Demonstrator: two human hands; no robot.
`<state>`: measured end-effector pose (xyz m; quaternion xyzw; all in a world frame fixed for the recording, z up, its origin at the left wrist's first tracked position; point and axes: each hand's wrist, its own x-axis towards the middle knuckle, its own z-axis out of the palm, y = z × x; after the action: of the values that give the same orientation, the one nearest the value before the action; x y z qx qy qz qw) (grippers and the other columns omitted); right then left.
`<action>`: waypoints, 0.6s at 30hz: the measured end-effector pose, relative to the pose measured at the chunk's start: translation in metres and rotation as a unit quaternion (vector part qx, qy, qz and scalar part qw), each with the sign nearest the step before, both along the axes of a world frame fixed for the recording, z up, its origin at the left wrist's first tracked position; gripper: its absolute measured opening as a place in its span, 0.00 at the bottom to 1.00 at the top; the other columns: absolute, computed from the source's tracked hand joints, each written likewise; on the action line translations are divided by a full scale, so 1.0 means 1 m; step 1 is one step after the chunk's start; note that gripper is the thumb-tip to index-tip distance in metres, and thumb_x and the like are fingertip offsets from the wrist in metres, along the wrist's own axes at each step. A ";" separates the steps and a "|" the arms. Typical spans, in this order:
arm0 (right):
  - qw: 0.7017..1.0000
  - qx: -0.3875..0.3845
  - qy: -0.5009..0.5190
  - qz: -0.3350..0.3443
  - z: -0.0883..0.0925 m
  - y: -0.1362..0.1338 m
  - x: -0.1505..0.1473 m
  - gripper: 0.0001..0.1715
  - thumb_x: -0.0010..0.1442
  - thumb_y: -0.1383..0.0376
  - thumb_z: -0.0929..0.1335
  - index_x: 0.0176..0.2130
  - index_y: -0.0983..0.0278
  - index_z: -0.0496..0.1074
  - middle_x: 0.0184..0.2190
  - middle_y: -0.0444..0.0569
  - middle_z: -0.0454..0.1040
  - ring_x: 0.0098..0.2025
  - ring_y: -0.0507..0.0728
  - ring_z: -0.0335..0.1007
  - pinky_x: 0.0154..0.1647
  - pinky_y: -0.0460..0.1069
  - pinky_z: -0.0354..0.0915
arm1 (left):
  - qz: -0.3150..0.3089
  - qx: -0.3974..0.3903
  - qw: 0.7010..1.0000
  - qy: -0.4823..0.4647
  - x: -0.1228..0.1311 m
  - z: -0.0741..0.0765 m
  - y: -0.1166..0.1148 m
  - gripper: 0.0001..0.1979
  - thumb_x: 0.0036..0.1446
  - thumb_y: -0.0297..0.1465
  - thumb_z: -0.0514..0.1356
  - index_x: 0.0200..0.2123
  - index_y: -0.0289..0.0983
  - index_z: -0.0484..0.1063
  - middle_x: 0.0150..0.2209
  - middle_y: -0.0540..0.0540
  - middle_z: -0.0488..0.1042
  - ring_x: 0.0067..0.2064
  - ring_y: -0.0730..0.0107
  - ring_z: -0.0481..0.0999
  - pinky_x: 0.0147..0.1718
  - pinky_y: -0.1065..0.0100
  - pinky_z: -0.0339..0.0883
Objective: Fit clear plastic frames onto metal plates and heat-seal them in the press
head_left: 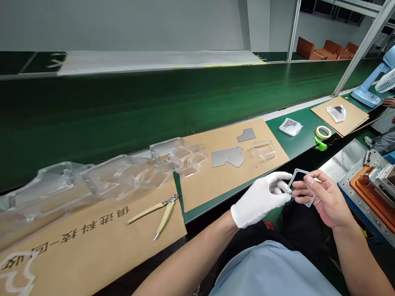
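Observation:
My left hand (262, 199), in a white glove, pinches the left side of a thin grey open-centred gasket frame (304, 187). My bare right hand (327, 201) holds the frame's right side, and a small pale strip (316, 179) shows by its thumb. Beyond my hands lies a kraft paper sheet (222, 176) with grey metal plates (228, 157) and a transparent moulded plastic cover (263, 150). More transparent covers (117, 176) stand to the left. A pair of cream-handled snips (163, 211) rests on a printed kraft sheet (92, 230).
A green conveyor belt (123, 111) runs behind the bench. On the bench are a tape roll (323, 132), a green clip (320, 144) and a bag of small parts (290, 126). A metal fixture (367, 193) sits at right. A co-worker's hand (389, 102) appears beside a blue fan (367, 92).

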<state>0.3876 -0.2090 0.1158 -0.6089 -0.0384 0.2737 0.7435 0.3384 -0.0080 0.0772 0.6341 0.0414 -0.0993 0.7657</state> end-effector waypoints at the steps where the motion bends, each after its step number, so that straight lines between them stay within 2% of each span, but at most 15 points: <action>1: 1.000 0.001 -0.007 -0.007 0.002 -0.002 0.000 0.20 0.61 0.50 0.79 0.41 0.58 0.74 0.43 0.50 0.87 0.42 0.60 0.86 0.39 0.52 0.82 | -0.007 0.001 1.000 0.001 0.000 0.000 0.000 0.27 0.53 0.31 0.72 0.56 0.36 0.76 0.36 0.48 0.80 0.33 0.69 0.76 0.34 0.66 0.69; 5: 0.999 -0.005 -0.026 -0.045 0.009 -0.007 -0.002 0.18 0.62 0.51 0.79 0.41 0.58 0.75 0.50 0.49 0.85 0.46 0.61 0.85 0.36 0.51 0.82 | -0.034 -0.042 0.999 0.009 -0.001 0.002 0.005 0.25 0.54 0.34 0.73 0.55 0.37 0.76 0.34 0.48 0.80 0.32 0.68 0.77 0.34 0.65 0.69; 10: 0.998 -0.020 -0.015 -0.051 0.011 -0.009 -0.002 0.21 0.61 0.50 0.80 0.43 0.58 0.73 0.51 0.51 0.85 0.40 0.60 0.86 0.24 0.44 0.77 | -0.043 -0.105 0.993 0.021 -0.005 0.006 0.012 0.25 0.53 0.36 0.75 0.52 0.36 0.77 0.35 0.46 0.81 0.31 0.68 0.78 0.34 0.64 0.72; 15: 0.999 -0.027 -0.014 -0.039 0.012 -0.007 -0.001 0.19 0.62 0.52 0.79 0.42 0.59 0.74 0.53 0.52 0.84 0.36 0.58 0.87 0.19 0.41 0.74 | -0.009 -0.101 0.994 0.026 -0.009 0.009 0.017 0.22 0.52 0.35 0.75 0.49 0.35 0.77 0.31 0.49 0.80 0.29 0.71 0.76 0.33 0.66 0.72; 18: 0.999 -0.014 -0.019 -0.034 0.013 -0.006 -0.001 0.18 0.63 0.53 0.79 0.42 0.60 0.74 0.55 0.52 0.83 0.36 0.57 0.87 0.22 0.41 0.76 | -0.006 -0.089 0.996 0.026 -0.010 0.008 0.019 0.22 0.54 0.35 0.74 0.50 0.35 0.76 0.30 0.51 0.79 0.29 0.71 0.76 0.34 0.66 0.71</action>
<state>0.3863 -0.2150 0.1285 -0.6251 -0.0283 0.2372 0.7431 0.3288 0.0108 0.0852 0.5604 0.0483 -0.1240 0.8174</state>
